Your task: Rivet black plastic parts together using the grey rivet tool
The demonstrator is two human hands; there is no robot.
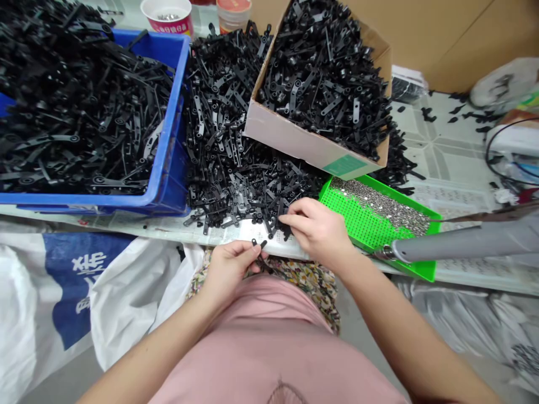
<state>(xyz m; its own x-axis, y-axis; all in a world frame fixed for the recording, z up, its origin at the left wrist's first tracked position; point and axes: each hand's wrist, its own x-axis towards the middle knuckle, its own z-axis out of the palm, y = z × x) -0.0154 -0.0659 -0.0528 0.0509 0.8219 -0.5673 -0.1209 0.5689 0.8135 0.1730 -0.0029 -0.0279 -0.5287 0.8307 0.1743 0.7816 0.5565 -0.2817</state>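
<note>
Close to my body at the table's front edge, my left hand [236,262] pinches a small black plastic lever [263,244] between thumb and fingers. My right hand [316,229] is at the near edge of a loose heap of black plastic pieces [236,185], its fingers curled together. What those fingertips hold, if anything, is hidden. Just right of this hand is a green perforated tray [351,216] with many small silvery metal pieces [387,205] along its far side.
A blue crate [168,148] piled with black parts stands on the left. A cardboard box [290,134] full of similar pieces sits behind the green tray. A grey bar [463,241] reaches over the tray from the right. At the back is a paper bowl [185,25].
</note>
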